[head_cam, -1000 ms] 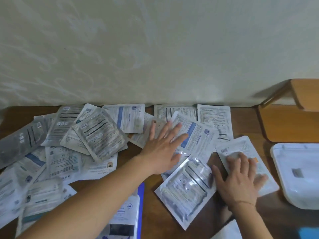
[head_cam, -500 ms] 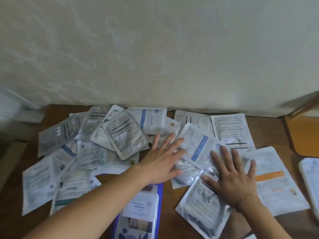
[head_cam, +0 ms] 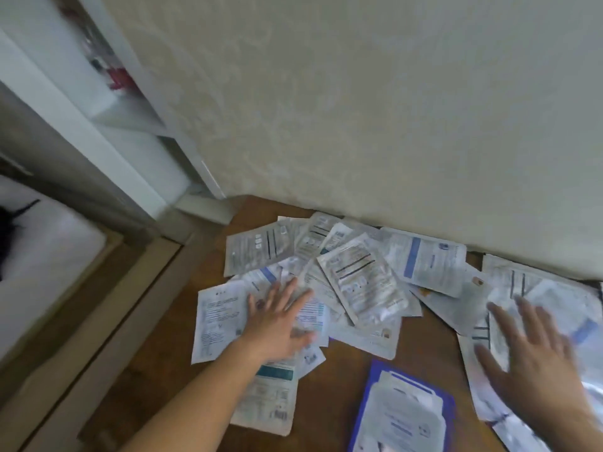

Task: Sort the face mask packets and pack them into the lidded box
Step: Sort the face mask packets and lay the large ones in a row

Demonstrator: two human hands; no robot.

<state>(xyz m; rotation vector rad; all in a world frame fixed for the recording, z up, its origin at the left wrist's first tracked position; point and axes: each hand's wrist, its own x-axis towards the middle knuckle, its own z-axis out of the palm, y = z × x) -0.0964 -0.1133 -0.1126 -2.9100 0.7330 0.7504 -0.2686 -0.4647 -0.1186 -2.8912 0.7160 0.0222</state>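
white printed packets (head_cam: 362, 285) fan between both flat, spread hands: left hand (head_cam: 277, 324), right hand (head_cam: 535, 360); brown table (head_cam: 421, 353) underneath, cream wall (head_cam: 359, 109) beyond.

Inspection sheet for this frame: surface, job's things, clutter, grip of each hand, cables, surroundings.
Surface: brown wooden table, against the wall.
Job's things: face mask packets spread in overlapping heaps; blue-edged packet lies apart near the front; lidded box not in view.
Clutter: nothing seen.
Grip: left hand flat, fingers spread on packets; right hand open over packets, blurred.
Cables: nothing seen.
Surroundings: pale wall; white shelf unit at left.
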